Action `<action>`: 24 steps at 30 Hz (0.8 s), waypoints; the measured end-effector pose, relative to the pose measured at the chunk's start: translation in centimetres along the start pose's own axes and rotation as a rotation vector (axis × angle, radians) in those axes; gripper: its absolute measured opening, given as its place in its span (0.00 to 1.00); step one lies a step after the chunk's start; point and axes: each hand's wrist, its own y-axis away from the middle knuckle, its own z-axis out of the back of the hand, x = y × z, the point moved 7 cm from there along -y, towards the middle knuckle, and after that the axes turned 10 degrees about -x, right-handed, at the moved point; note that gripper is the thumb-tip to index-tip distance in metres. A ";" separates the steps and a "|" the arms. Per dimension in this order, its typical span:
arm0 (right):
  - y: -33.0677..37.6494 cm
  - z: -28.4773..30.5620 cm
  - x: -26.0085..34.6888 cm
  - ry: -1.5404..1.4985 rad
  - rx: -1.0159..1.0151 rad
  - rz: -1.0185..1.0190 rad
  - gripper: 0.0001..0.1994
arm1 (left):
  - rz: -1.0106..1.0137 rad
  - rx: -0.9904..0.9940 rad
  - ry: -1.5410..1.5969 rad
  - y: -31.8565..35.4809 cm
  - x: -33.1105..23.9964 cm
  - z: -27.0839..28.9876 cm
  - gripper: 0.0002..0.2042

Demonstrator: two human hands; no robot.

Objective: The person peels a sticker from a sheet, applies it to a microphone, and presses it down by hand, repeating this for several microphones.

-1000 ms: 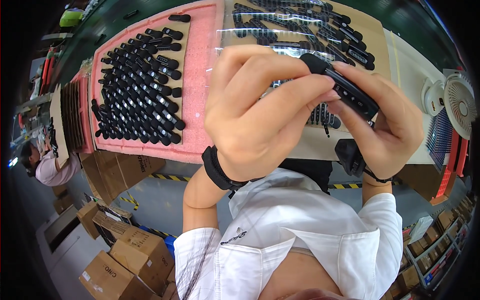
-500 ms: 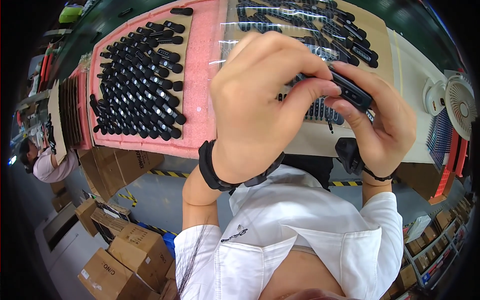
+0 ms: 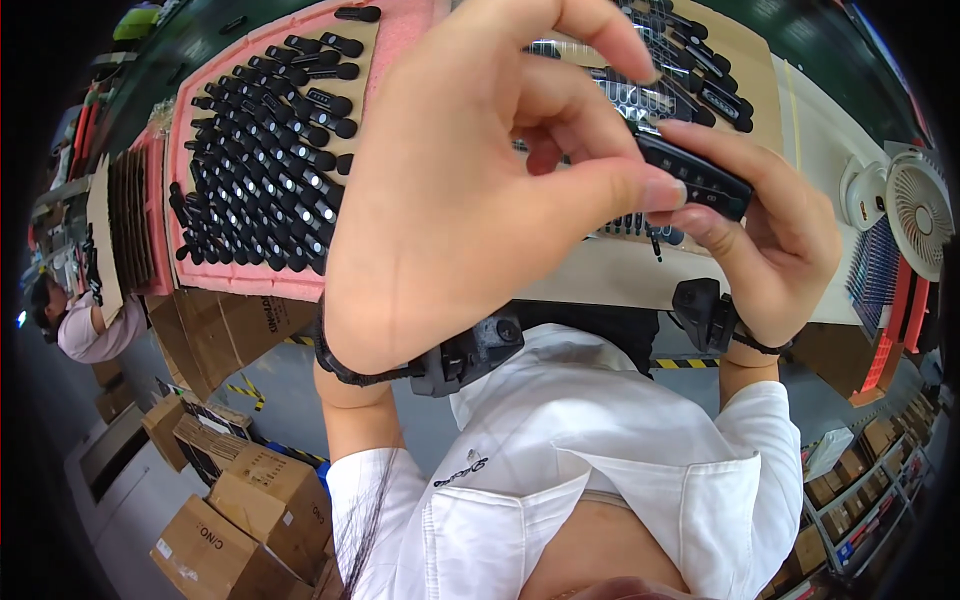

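Black device [image 3: 700, 178], slim with rounded corners, sits between the two hands, raised over the tabletop [image 3: 575, 272] and tilted so its right end drops toward the near side. Small pale marks run across its face. On its right part, the fingers of the right hand [image 3: 785, 235] are grasping it, the forefinger along the far edge and the thumb at the near edge. At its left end, the thumb and a bent finger of the left hand [image 3: 450, 190] pinch it, while another finger is lifted clear on the far side; the rest of that grip is hidden. A black strap with a bulky block [image 3: 470, 358] circles the left wrist, and a similar block [image 3: 702, 315] sits at the right wrist.

Beyond the hands, on the far side, more black devices [image 3: 725, 103] lie on brown cardboard [image 3: 755, 75]. To the left, a pink foam tray [image 3: 400, 28] carries many black microphones [image 3: 325, 103] in close slanting rows. A white fan [image 3: 920, 215] stands at the right. Near the wearer is a white shirt [image 3: 610, 425]; cardboard boxes [image 3: 215, 550] are stacked at the near left, and another person [image 3: 95, 330] is at the far left.
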 end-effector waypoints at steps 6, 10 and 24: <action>0.3 -0.1 -0.2 -0.017 -0.009 -0.060 0.17 | -0.005 0.103 -0.066 -0.2 1.0 -0.4 0.10; 0.3 0.2 0.2 0.007 -0.001 -0.007 0.17 | -0.023 0.120 -0.103 -0.3 1.0 -0.7 0.10; 0.0 -0.1 1.8 0.123 0.055 0.265 0.18 | -0.089 0.065 -0.202 0.3 0.1 -0.8 0.10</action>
